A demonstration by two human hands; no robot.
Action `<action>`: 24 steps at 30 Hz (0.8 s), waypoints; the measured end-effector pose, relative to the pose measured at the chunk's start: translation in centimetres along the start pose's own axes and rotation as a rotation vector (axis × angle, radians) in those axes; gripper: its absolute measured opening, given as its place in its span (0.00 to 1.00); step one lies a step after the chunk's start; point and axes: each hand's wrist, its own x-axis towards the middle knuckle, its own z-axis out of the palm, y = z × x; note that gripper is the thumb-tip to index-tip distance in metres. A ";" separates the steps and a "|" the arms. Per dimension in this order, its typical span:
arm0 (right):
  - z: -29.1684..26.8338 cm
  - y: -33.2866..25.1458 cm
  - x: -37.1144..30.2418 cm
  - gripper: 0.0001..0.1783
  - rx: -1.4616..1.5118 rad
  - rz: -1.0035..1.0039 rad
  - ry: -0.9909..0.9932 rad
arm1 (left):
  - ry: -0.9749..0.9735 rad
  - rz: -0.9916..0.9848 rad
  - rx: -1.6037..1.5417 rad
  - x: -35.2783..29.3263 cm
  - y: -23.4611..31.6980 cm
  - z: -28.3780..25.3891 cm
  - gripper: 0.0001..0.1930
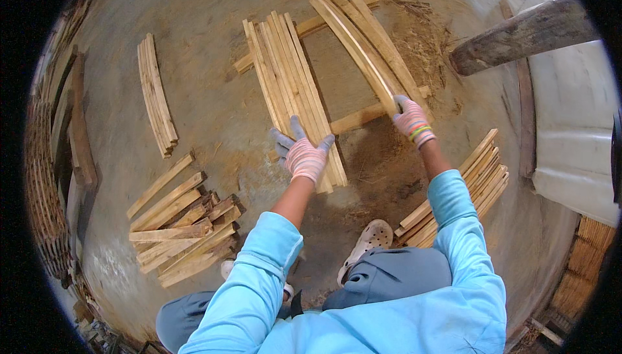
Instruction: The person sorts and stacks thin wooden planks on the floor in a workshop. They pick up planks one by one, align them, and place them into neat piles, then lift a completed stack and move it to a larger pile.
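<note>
Several long, pale wooden strips point(286, 72) lie side by side in the middle, bridging two crosspieces on the floor. My left hand point(304, 154), in a striped glove with grey fingers, rests over their near ends with its fingers spread. In a matching glove, my right hand point(412, 121) is closed around the near end of a long wooden strip point(364, 56) with a bright edge. Beside that strip, to its right, lie wider boards point(383, 40). The near crosspiece point(358, 118) shows between the two groups; the far crosspiece point(311, 27) runs under their far parts.
A narrow strip bundle point(155, 95) lies at left, above a heap of short offcuts point(184, 231). Another strip stack point(483, 169) sits beside my right forearm. A thick round post point(525, 33) juts in at right. Sawdust point(424, 43) covers the floor near the boards.
</note>
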 end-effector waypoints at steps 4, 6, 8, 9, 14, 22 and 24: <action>-0.4 2.0 0.3 0.32 0.706 0.100 -0.533 | -0.006 0.004 -0.002 0.0 0.0 -0.1 0.60; 0.4 2.5 0.2 0.33 0.803 0.078 -0.562 | -0.019 0.002 0.006 0.0 0.0 -0.2 0.59; 1.7 2.0 -0.2 0.33 0.958 0.102 -0.617 | -0.018 0.007 0.013 0.1 0.0 -0.2 0.57; 2.5 1.4 -0.8 0.33 1.043 0.102 -0.572 | -0.025 0.009 0.004 0.1 0.0 -0.1 0.57; 6.2 -4.6 -5.8 0.30 0.279 -0.343 -0.229 | -0.002 0.009 -0.005 -0.2 0.2 -0.1 0.60; 1.7 -0.8 -0.4 0.27 -0.964 -0.052 0.328 | -0.052 -0.025 0.025 -0.8 1.0 -1.2 0.63; 0.6 1.1 0.7 0.27 -0.838 -0.051 0.286 | -0.047 -0.031 0.039 -0.8 1.2 -1.4 0.63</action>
